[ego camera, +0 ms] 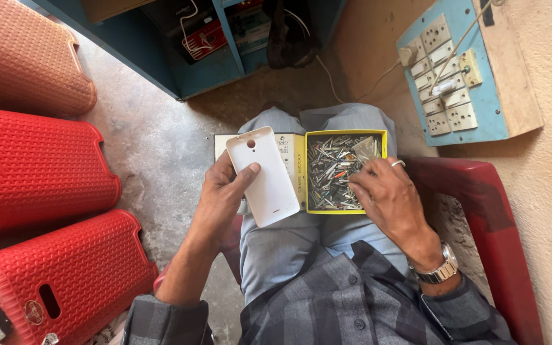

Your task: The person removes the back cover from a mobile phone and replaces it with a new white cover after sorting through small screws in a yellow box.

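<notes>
Clearly held up over the lap: white phone back cover [264, 176], flat against the left hand [222, 198], thumb pressed across its face, other fingers hidden behind. Just beside it, resting on the knees, yellow box [346, 171] packed with small metal parts [335, 172]. Right hand [388, 201] dipped into that box, fingertips bunched among the parts; cannot tell whether pinching one. Box lid [289, 156] open, lying partly under the cover.

Likely risks: box perched on the lap, so a knee shift or a heavy push could tip it and scatter parts over the concrete floor [154, 137]; cover held mostly by the thumb, so could slip.

Room: red chair arm [474, 211] and wall [544, 191] close at the right; red stools [33, 172] well apart at the left, bare floor between.
</notes>
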